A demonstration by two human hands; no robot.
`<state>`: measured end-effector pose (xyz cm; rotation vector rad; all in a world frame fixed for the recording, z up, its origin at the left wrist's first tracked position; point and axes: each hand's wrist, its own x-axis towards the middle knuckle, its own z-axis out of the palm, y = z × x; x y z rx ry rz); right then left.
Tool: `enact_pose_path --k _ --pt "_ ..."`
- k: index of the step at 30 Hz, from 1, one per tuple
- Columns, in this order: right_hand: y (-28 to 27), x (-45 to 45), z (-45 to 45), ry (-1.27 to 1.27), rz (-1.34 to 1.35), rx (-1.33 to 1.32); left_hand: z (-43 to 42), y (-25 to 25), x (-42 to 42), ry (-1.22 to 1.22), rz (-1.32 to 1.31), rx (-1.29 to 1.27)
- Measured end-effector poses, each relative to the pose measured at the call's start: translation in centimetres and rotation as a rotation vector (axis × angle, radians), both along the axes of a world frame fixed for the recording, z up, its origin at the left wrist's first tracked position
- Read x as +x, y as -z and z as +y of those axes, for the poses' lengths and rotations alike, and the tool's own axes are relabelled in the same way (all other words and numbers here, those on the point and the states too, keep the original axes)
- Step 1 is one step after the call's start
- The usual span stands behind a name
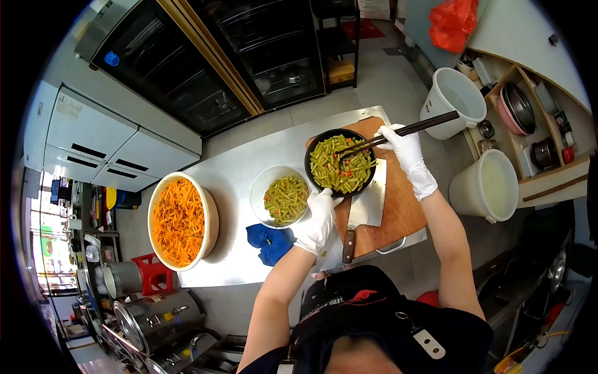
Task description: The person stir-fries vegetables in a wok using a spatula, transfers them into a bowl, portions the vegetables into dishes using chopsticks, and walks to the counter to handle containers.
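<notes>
In a white glove, my left hand (321, 215) grips the near rim of a black bowl (308, 163), its thumb and fingers closed on the edge. The bowl holds cut green beans (336, 165) with small red pieces. My right hand (402, 156), also gloved, is closed around long dark chopsticks (423, 124), whose tips reach into the beans. Left of the black bowl stands a clear bowl (256, 193) with more cut beans. A cleaver (369, 202) lies on the wooden cutting board (398, 212), partly beneath the black bowl.
A large cream tub (212, 221) of shredded orange vegetable stands at the table's left end. A blue cloth (271, 244) lies near the front edge of the metal table (233, 262). White buckets (461, 184) and shelves (529, 143) are to the right; glass-door cabinets (261, 50) stand behind.
</notes>
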<state>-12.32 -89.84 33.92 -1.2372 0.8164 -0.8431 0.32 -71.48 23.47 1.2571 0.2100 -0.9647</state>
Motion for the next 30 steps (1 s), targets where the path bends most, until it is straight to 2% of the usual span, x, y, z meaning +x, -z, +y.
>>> enact_pose_path --k 10,11,14,18,19,20,21,23,25,27,28,30 --pt "-1.8 0.3 0.6 -0.053 0.069 -0.052 0.3 0.3 0.1 0.036 0.007 -0.056" --pt "-1.4 0.6 1.1 -0.063 0.013 -0.056 0.3 0.6 0.1 0.037 0.005 -0.061" --pt "-0.2 1.7 2.4 -0.127 0.133 -0.179 0.2 0.6 0.1 0.034 0.017 -0.048" --pt "-2.2 2.0 4.7 -0.168 0.239 -0.424 0.6 0.6 0.3 0.094 -0.007 -0.044" --pt "-3.2 1.7 5.0 -0.160 0.171 -0.383 1.2 0.0 0.1 0.107 -0.011 -0.076" --pt "-4.1 1.3 4.8 -0.151 0.200 -0.405 2.1 -1.4 0.0 0.156 -0.019 -0.018" --pt "-3.6 0.7 4.0 -0.136 0.112 -0.377 3.3 -2.9 -0.1 0.205 -0.024 0.037" --pt "-6.7 -1.0 4.6 -0.156 0.173 -0.408 7.3 -5.0 0.8 0.431 -0.292 0.156" --pt "-7.0 -2.4 4.1 -0.116 0.062 -0.310 11.7 -5.9 0.9 0.463 -0.619 0.296" --pt "-8.0 -3.4 4.6 -0.075 0.024 -0.283 15.8 -1.8 1.3 0.597 -1.239 0.576" --pt "-8.2 -3.8 4.7 -0.085 0.004 -0.263 16.8 -1.8 0.6 0.622 -1.337 0.538" --pt "-8.9 -4.0 5.6 -0.049 -0.002 -0.249 17.7 -0.2 -0.6 0.808 -1.426 0.679"
